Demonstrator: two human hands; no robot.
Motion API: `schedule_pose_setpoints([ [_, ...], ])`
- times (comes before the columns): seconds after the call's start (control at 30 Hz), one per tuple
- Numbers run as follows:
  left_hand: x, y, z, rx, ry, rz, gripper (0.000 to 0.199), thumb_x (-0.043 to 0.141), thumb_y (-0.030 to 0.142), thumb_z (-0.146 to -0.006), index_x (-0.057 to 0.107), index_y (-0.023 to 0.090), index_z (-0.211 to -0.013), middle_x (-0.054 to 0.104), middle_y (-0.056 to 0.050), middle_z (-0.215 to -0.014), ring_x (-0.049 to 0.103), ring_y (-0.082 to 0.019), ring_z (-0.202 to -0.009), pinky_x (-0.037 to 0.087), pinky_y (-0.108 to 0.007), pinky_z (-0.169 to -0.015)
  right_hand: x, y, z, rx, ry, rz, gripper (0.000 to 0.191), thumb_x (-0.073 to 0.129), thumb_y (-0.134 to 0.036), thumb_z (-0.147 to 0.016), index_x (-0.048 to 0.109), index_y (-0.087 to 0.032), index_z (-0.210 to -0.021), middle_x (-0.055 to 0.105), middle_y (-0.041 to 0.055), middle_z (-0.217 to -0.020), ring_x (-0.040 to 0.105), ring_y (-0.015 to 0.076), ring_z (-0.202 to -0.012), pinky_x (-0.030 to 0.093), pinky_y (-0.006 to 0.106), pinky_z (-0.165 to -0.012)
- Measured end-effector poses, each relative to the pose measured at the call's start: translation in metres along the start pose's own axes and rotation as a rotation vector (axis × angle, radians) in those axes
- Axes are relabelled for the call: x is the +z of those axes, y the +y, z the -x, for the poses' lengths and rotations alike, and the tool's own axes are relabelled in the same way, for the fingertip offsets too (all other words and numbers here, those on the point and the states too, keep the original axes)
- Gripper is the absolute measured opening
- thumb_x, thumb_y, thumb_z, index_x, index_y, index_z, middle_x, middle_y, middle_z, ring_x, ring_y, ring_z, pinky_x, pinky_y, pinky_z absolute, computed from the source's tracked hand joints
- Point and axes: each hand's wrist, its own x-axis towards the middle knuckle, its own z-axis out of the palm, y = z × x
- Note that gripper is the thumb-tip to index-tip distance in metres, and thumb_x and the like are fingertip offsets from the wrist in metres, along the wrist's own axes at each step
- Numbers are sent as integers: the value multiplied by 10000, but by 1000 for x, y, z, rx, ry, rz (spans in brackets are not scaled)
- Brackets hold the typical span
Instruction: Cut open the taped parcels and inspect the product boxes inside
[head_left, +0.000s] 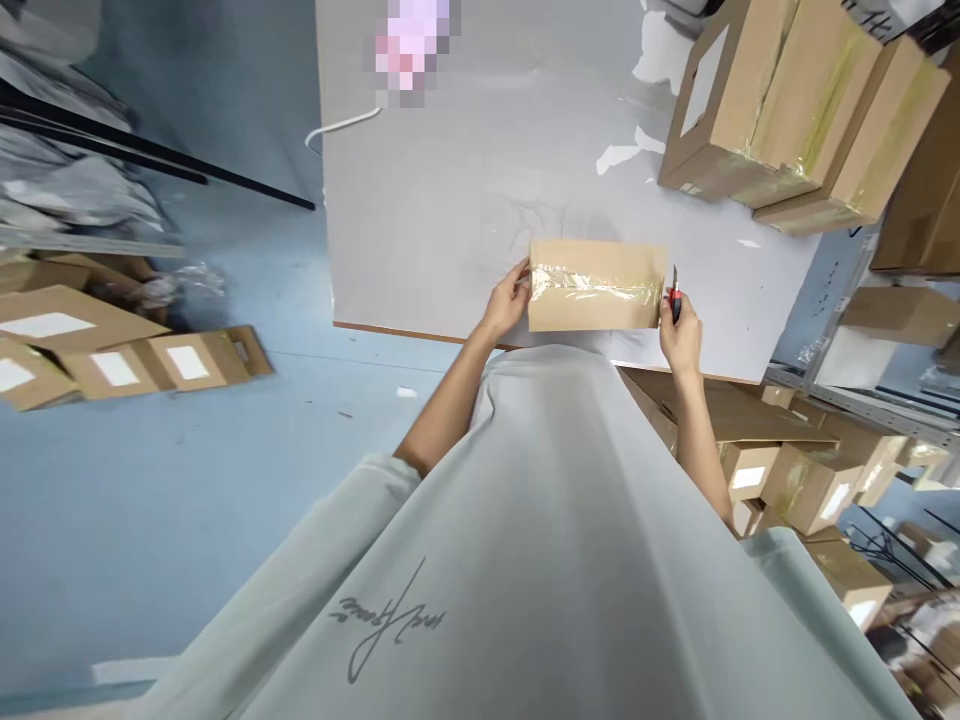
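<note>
A small brown cardboard box (592,312) lies on the white-topped table (420,220) right in front of me, with shiny clear tape running lengthwise along its top. At its left end my left hand (510,297) grips the box, thumb and fingers against the side. My right hand (681,335) is closed round a red and black utility knife (676,303), its blade pointing away from me. That hand is at the right end of the box; whether its fingers also press on the cardboard I cannot tell.
Large taped cartons (810,110) stand at the table's back right. Torn white paper (630,152) lies near them. A blurred-out pink item (412,45) with a white cable (345,125) is at the back left. More boxes (112,350) sit left on the blue floor, others (810,480) below right.
</note>
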Motion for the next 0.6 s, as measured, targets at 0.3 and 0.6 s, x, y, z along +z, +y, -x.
schedule_pose_setpoints([
  [0.3,-31,56,31,48,-77,60,820,708,597,-1055,477,280,-1775,563,-157,-1783,625,-353,-1590,580,-536,-1283,-19,-112,11,-301,-384,355,437,371,-429,-1232,600,-203,-1527,828,153,-1258,765,320,-1090,531,361,-932],
  [0.6,-34,55,16,134,-172,2,779,757,519,-1029,540,273,-1735,480,-154,-1829,496,-370,-1693,504,-539,-1358,4,-179,-11,-443,-638,750,456,419,-404,-1254,690,-195,-1556,810,187,-1409,771,335,-1225,470,351,-930],
])
